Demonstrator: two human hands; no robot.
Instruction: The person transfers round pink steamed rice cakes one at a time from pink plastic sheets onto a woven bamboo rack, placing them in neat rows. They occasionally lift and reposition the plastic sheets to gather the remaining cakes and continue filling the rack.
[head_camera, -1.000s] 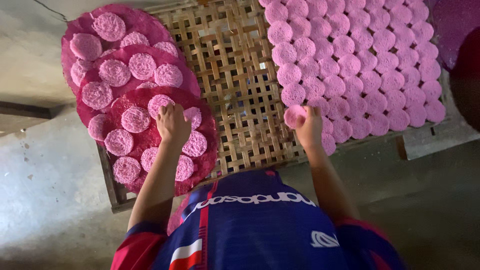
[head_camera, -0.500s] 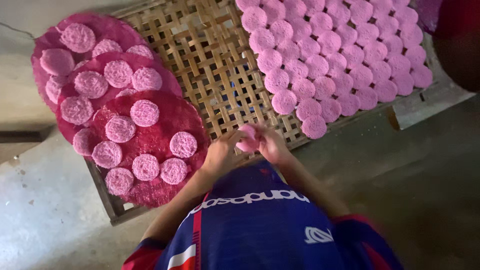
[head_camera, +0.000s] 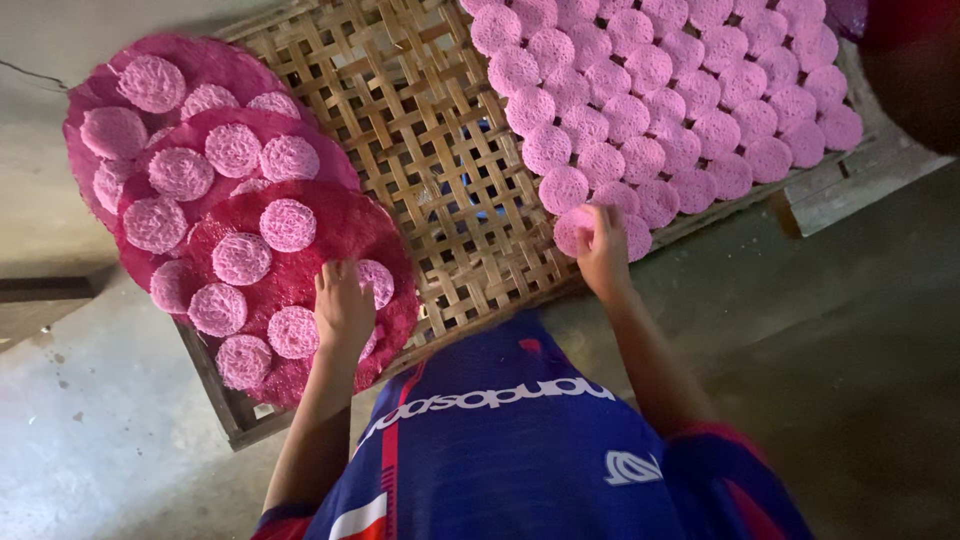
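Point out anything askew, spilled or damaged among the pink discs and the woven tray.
Nothing stands out. The pink discs lie in tidy rows on the woven tray; others sit on stacked red mats. The left hand rests on a mat disc, the right hand on a disc at the rows' edge.

The person wore a blue short-sleeved sports jersey (head_camera: 520, 470) with white lettering across the chest, a red stripe down its left part, red sleeve edges, and a small white emblem at lower right. Both forearms were bare.
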